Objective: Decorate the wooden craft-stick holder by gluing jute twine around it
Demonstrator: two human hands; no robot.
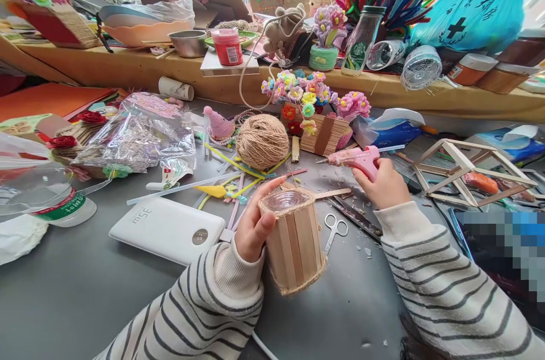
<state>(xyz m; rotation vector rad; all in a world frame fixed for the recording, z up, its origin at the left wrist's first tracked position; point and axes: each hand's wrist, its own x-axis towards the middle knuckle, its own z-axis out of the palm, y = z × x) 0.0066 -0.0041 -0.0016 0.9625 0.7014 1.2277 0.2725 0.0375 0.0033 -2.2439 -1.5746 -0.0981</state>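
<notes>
**Stick pot in the left hand, glue gun in the right**

Head view: the left hand (253,229) wraps around the side of a stick pot (298,249), with the fingers closed on its wall and the thumb near the rim. The pot rests on the grey table (85,303) just in front of the person. Its long axis is nearly upright, with the top leaning a little left and the mouth facing up. A clear cup (286,200) sits inside it.

The right hand (385,184) grips the handle of a pink glue gun (353,158). The gun is held level, its long axis running left to right, with the nozzle pointing left. A ball of twine (261,141) lies to the left of the nozzle.

Behind the gun, a small stick basket (324,134) holds pipe-cleaner flowers (310,94). Scissors (334,229) lie just right of the pot.
</notes>
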